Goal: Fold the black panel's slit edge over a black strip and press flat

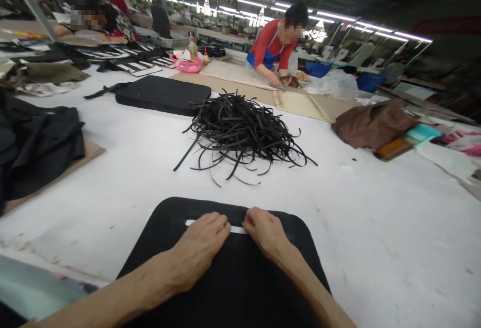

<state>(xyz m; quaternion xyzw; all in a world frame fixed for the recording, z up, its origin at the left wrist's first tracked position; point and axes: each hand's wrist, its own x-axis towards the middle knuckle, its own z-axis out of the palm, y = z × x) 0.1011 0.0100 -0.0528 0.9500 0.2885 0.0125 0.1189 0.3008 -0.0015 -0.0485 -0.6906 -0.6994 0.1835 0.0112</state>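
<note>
A black panel with rounded corners lies flat on the table in front of me. Near its far edge runs a narrow white band, either a slot or a strip; I cannot tell which. My left hand rests over the band's middle, fingers bent and pressed together. Just to its right, my right hand is closed at the band's right end, thumb and fingers together. The fingertips are hidden, so whatever they pinch does not show. Beyond the panel sits a tangled heap of thin black strips.
Behind the heap lies a stack of black panels. Dark fabric is at left, a brown cloth bundle at right. A pink basket stands farther back. Across the white table, a person in red works with their hands.
</note>
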